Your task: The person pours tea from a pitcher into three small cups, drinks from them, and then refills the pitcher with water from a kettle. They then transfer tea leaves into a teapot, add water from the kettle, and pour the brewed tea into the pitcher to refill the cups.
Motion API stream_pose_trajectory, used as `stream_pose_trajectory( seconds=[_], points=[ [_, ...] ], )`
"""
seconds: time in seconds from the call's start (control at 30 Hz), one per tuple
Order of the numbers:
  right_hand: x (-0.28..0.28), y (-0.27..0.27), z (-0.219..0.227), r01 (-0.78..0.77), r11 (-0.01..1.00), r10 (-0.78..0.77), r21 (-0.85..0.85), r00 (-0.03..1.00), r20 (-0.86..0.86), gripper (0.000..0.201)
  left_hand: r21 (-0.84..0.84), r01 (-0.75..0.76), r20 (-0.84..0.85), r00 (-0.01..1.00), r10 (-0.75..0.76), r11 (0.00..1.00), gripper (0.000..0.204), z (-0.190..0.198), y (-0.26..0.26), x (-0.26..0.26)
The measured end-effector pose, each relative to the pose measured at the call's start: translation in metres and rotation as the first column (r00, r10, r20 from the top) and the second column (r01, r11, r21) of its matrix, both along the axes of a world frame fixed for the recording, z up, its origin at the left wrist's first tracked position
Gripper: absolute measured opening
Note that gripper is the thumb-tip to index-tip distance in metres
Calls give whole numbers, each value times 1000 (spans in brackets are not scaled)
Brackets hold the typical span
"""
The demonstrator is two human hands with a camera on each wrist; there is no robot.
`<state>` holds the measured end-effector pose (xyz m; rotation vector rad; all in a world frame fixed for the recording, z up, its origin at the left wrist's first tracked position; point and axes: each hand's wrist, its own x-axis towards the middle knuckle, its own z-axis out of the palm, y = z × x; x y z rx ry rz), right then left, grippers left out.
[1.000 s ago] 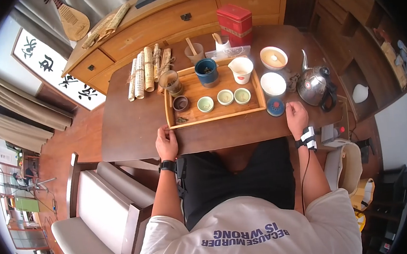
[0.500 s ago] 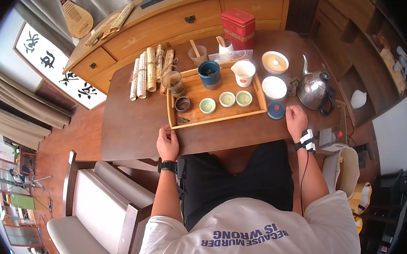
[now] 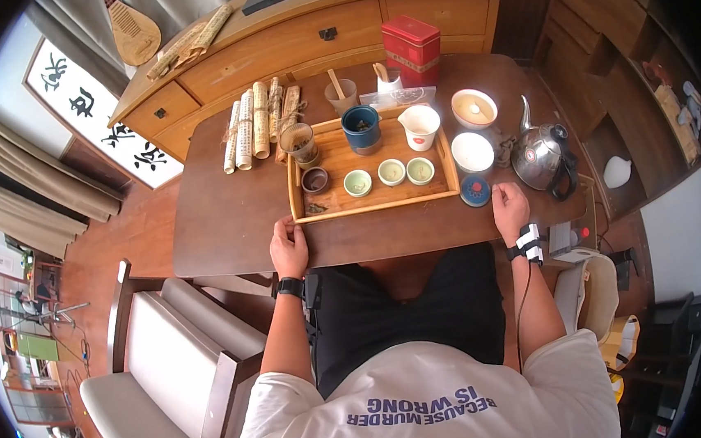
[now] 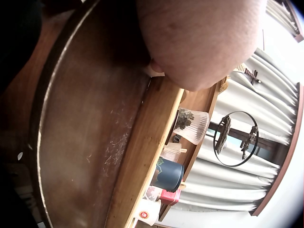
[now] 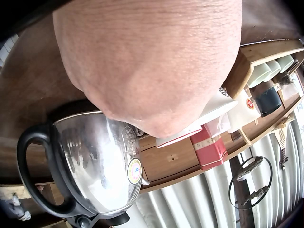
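Note:
On the brown table, the left hand (image 3: pixel 289 248) rests at the near left corner of a wooden tray (image 3: pixel 383 208), fingers loosely bent. The right hand (image 3: pixel 511 210) lies on the table, loosely curled, just right of a blue round coaster (image 3: pixel 475 190); nothing shows in it. Three pale green cups (image 3: pixel 357 183), a small dark cup (image 3: pixel 314 180), a ribbed glass (image 3: pixel 299 145), a blue cup (image 3: pixel 361 127) and a white pitcher (image 3: pixel 420 127) stand on the tray. In the right wrist view the hand (image 5: pixel 152 61) is beside the steel kettle (image 5: pixel 99 161).
Behind the tray lie rolled bamboo scrolls (image 3: pixel 260 121) and a red tin (image 3: pixel 412 45). Two bowls, one white (image 3: pixel 472 152), one with liquid (image 3: pixel 473 108), stand near the kettle (image 3: pixel 536 155). A chair (image 3: pixel 162 341) is at the left, a wooden cabinet (image 3: pixel 271 48) beyond the table.
The head view has shifted slightly since a second ago, so the table things appear a little displaced. Both hands have stayed in place.

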<state>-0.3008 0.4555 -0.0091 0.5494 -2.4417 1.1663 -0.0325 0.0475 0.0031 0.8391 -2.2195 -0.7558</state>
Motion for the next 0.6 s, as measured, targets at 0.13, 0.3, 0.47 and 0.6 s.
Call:
stream_pose_trajectory(
  seconds=[0.13, 0.3, 0.47, 0.6],
  points=[
    [0, 0, 1, -4, 1000, 4, -2, 1000, 16, 14, -4, 4, -14, 1000, -5, 1000, 23, -2, -1, 0],
    [-1, 0, -2, -5, 1000, 5, -1, 1000, -12, 15, 5, 2, -18, 1000, -2, 1000, 23, -2, 0, 0],
    [0, 0, 0, -1, 1000, 1, -2, 1000, 0, 15, 24, -4, -6, 1000, 4, 1000, 23, 1, 1, 0],
    [0, 0, -1, -1, 1000, 1, -6, 1000, -6, 14, 16, -8, 15, 1000, 7, 1000, 24, 1, 1, 1]
  ],
)
